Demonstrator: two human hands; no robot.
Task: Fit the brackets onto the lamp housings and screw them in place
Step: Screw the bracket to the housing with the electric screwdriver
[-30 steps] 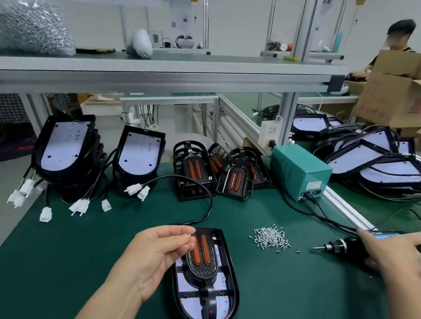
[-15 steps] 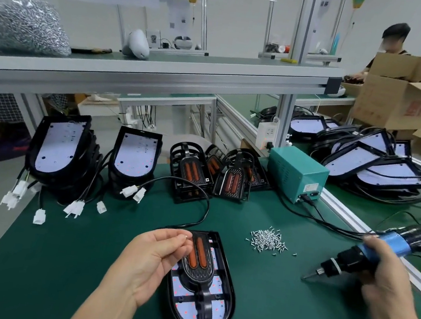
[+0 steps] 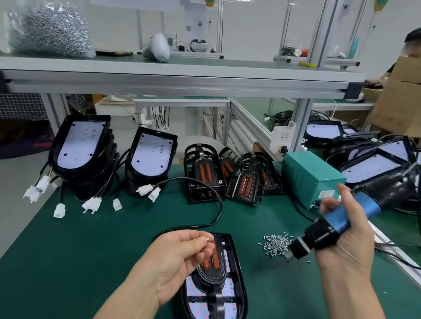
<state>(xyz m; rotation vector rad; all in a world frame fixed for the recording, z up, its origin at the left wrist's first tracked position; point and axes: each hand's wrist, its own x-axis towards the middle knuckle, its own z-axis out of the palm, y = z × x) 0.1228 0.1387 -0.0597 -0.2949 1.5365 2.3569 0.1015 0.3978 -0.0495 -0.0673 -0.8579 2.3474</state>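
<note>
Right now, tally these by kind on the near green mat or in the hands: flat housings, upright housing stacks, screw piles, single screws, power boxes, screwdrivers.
Flat lamp housing: 1
Upright housing stacks: 2
Loose screw pile: 1
Pinched screw: 1
Teal power box: 1
Electric screwdriver: 1
Total: 7

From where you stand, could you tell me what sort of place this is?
Most likely a lamp assembly line: stacked black lamp housings on a green bench mat, a loose pile of small silver screws, and a blue electric screwdriver in the right hand.
</note>
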